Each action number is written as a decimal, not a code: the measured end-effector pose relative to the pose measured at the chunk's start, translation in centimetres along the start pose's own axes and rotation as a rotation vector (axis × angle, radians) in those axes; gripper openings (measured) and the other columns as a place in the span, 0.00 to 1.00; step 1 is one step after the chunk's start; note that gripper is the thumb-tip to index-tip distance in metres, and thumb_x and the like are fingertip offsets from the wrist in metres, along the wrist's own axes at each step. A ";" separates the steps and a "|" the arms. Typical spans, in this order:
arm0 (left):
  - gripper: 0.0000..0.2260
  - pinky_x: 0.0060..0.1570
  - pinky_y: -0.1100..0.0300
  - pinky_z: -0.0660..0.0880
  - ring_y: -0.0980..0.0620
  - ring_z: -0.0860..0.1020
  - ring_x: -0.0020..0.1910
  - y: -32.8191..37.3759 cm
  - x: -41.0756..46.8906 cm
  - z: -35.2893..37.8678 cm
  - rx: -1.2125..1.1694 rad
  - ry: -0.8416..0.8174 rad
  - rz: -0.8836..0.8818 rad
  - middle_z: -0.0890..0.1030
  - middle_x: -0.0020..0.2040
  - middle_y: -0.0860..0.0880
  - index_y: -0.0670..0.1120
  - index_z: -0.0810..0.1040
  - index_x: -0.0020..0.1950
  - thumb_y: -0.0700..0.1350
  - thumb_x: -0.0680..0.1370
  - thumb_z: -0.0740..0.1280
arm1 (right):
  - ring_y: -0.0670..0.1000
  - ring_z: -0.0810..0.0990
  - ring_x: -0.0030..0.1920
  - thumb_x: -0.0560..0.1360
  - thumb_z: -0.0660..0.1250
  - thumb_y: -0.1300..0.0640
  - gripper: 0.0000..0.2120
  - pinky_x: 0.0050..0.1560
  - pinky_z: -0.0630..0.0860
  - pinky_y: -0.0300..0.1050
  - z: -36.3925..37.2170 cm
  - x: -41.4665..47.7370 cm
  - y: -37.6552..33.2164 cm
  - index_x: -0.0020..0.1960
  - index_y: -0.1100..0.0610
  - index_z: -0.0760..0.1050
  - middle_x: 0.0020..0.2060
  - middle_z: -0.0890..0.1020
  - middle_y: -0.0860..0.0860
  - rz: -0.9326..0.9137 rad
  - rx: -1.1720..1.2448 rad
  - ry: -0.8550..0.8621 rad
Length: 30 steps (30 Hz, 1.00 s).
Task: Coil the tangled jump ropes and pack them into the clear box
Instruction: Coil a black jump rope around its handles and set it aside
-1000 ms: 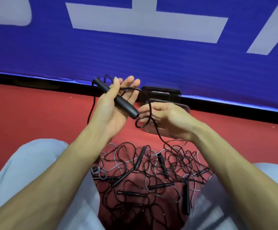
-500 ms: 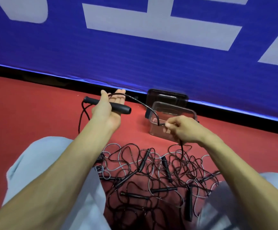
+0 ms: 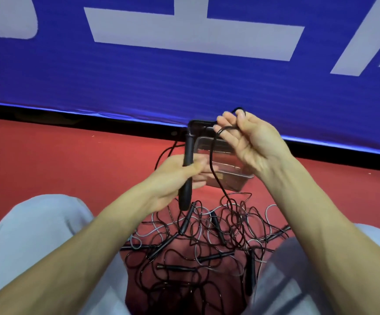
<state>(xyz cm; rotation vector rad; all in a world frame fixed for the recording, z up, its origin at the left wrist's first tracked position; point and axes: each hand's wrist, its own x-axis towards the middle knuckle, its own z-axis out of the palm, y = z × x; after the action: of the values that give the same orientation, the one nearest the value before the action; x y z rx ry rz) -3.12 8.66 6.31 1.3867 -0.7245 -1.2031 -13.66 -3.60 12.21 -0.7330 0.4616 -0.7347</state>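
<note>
Thin black jump-rope cord (image 3: 211, 155) runs from the upright black plastic handle (image 3: 189, 151), gripped by the left hand (image 3: 173, 178), to the right hand (image 3: 252, 142), which pinches it; lay even loops, cord taut.

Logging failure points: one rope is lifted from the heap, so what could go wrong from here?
The cord hanging from the right hand runs down into the tangled pile; pulling may lift other ropes or tighten knots. The left hand grips one handle only; its partner, likely in the pile, could snag. The clear box sits just behind the hands; a jerk might tip it.
</note>
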 end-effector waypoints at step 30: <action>0.05 0.49 0.55 0.82 0.48 0.85 0.47 4.9 -1.1 -5.5 -1.187 0.223 0.456 0.85 0.46 0.45 0.44 0.75 0.52 0.43 0.83 0.61 | 0.51 0.80 0.44 0.76 0.62 0.72 0.10 0.36 0.75 0.38 -2.0 -0.2 6.0 0.47 0.59 0.76 0.44 0.81 0.54 0.354 -1.369 -0.518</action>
<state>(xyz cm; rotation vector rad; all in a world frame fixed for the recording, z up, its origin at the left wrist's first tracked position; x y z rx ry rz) 2.67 10.48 10.61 0.3118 -0.0631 -0.8217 -12.38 -1.19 6.47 -1.9869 0.5622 0.2390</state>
